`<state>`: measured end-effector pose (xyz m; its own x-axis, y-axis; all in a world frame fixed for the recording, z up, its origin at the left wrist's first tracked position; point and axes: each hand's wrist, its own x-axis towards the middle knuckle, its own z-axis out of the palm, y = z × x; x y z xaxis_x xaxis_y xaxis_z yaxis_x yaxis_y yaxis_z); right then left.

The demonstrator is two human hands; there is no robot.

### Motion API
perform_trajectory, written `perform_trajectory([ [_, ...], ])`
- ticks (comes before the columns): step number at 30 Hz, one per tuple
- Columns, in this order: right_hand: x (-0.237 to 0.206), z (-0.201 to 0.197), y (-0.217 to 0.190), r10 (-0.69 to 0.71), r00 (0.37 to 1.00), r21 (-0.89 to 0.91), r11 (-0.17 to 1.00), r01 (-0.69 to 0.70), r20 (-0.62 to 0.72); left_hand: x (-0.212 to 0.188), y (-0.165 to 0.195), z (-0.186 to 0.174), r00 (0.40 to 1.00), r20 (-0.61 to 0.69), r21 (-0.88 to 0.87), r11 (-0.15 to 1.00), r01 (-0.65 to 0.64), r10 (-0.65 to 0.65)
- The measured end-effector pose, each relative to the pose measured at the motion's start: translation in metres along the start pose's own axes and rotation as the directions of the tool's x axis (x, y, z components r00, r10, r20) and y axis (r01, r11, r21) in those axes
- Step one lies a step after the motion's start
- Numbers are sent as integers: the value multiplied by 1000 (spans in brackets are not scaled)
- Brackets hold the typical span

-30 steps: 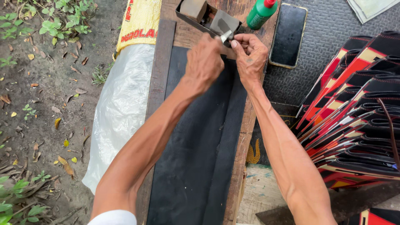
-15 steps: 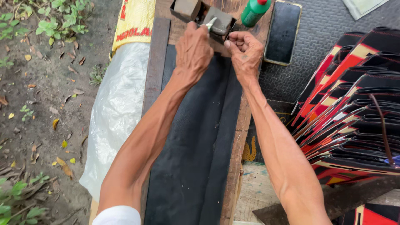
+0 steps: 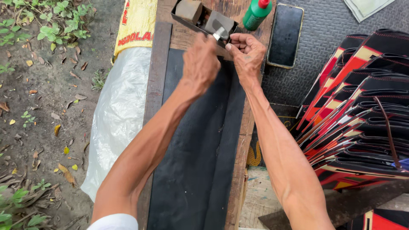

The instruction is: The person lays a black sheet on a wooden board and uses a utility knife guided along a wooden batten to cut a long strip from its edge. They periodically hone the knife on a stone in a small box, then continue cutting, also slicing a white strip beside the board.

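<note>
A yellow sack (image 3: 137,23) with red print lies at the far left of the wooden tabletop (image 3: 243,140), and a green bottle (image 3: 254,15) with a red cap stands beside a black phone (image 3: 285,35). The left hand (image 3: 200,64) is closed around a small silver blade (image 3: 218,33) at the far end of the black sheet (image 3: 196,149). The right hand (image 3: 245,53) pinches the sheet's edge there.

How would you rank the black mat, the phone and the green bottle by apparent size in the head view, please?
1. Black mat, by far the largest.
2. Phone.
3. Green bottle, though the top edge of the frame cuts it off, so it is only partly seen.
</note>
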<state>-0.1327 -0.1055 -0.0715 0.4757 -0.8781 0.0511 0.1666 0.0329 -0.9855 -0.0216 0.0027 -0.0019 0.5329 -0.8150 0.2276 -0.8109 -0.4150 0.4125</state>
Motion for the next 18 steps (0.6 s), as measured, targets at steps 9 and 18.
perform_trajectory([
  [9,-4,1,-5,8,1000,-18,1000,-8,3,3,4,-9,996,88,-16,1000,4,-3],
  [18,-4,0,1,-19,1000,-64,998,18,-13,3,5,-7,1000,20,-29,1000,-5,6],
])
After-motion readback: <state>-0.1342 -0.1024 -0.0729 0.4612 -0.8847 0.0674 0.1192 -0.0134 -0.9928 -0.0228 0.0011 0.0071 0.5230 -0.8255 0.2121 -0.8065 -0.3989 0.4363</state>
